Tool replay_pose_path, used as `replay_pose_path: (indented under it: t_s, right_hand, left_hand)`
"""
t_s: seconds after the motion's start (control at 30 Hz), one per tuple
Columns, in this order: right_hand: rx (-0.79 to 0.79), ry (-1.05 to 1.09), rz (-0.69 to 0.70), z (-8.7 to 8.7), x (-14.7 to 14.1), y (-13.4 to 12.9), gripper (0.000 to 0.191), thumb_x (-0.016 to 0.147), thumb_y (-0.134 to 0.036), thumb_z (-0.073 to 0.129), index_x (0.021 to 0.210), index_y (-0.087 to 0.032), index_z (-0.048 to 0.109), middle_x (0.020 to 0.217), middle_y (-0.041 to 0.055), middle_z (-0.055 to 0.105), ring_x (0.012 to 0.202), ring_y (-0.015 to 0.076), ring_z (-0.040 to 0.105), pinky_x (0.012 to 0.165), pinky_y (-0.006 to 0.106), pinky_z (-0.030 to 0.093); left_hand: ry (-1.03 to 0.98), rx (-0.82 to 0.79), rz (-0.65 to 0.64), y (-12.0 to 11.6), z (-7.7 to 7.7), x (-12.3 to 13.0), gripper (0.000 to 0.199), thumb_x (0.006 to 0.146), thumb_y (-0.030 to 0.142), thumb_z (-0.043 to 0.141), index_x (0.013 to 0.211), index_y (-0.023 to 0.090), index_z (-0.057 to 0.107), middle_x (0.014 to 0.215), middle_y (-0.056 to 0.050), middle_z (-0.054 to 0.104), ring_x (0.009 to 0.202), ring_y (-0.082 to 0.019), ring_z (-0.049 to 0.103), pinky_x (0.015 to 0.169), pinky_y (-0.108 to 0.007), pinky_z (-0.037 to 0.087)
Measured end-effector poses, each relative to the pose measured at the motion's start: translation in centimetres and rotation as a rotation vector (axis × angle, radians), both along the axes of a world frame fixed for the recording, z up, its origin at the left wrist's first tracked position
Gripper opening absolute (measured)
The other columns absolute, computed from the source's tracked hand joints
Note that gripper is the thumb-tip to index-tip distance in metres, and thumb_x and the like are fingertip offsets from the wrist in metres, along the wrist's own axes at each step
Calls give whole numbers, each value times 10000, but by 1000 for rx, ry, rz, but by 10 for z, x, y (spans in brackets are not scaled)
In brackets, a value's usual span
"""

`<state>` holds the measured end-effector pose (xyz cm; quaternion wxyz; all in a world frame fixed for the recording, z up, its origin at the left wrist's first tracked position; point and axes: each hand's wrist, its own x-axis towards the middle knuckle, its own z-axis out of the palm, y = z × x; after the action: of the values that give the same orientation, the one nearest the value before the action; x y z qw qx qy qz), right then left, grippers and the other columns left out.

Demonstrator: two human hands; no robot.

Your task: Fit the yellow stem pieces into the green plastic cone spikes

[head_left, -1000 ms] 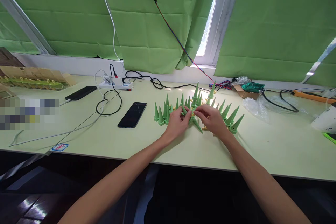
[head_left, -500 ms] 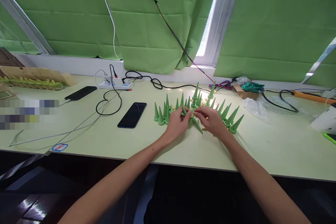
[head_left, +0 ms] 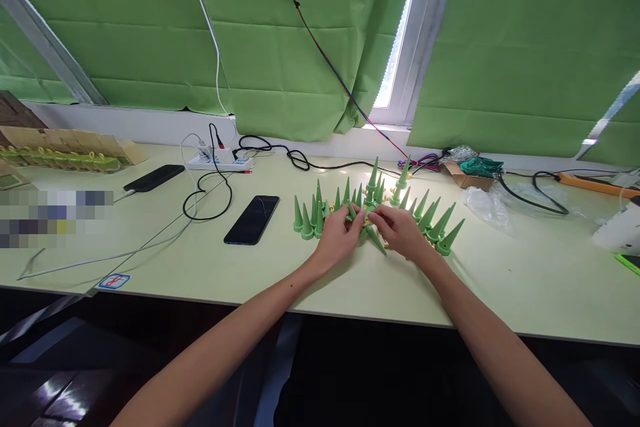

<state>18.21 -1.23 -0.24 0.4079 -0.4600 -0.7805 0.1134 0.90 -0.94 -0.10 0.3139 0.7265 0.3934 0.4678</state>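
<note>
My left hand (head_left: pixel 339 235) is closed around a green plastic watering spike (head_left: pixel 351 211), its tip leaning up between thumb and fingers. Pinched close beside it, my right hand (head_left: pixel 400 229) meets the held spike's wide end. Any small part between the right fingertips is too hidden to name. Around both hands stand and lie several more green spikes, including an upright group (head_left: pixel 307 225) on the left and a tilted one (head_left: pixel 450 237) on the right. A loose spike (head_left: pixel 375 240) points toward me just below the fingertips. Small yellow pieces show among the spikes.
A black phone (head_left: pixel 251 219) lies left of the spikes, with another phone (head_left: pixel 154 178) farther back. Cables run from a white power strip (head_left: pixel 220 160). At the back right are a small cardboard box (head_left: pixel 467 177) and clear plastic wrap (head_left: pixel 487 208). The table's front edge is near me.
My right hand has shifted slightly left, its fingertips closing in on the spike in my left hand. The left hand stays almost still.
</note>
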Motion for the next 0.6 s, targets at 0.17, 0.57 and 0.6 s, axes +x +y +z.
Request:
replay_pose_path:
  t_s: [0.17,0.57,0.6]
  right_hand:
    - [38,-45,-25,-3,1,3,468,988,-461,384,595,-208,382,515,-43,358,498,113,306,512,261,276]
    - [-43,8,85,3,-2,-5,222,967,-348,458,855,-199,580,698,3,602,585,131,487,580,263,389]
    - [-39,1,77,2,-2,-4,231,968,-347,456,834,-199,572,681,-2,589,573,127,472,574,262,379]
  left_hand:
    - [5,4,-8,0,0,0,297,929,443,477,811,179,542,664,34,502,483,-71,352,490,-231,298]
    - [20,37,83,0,1,0,266,922,411,489,807,180,553,681,26,531,497,-78,389,504,-233,325]
    - [26,38,79,0,2,0,269,922,414,487,806,181,554,670,28,527,497,-80,391,505,-233,325]
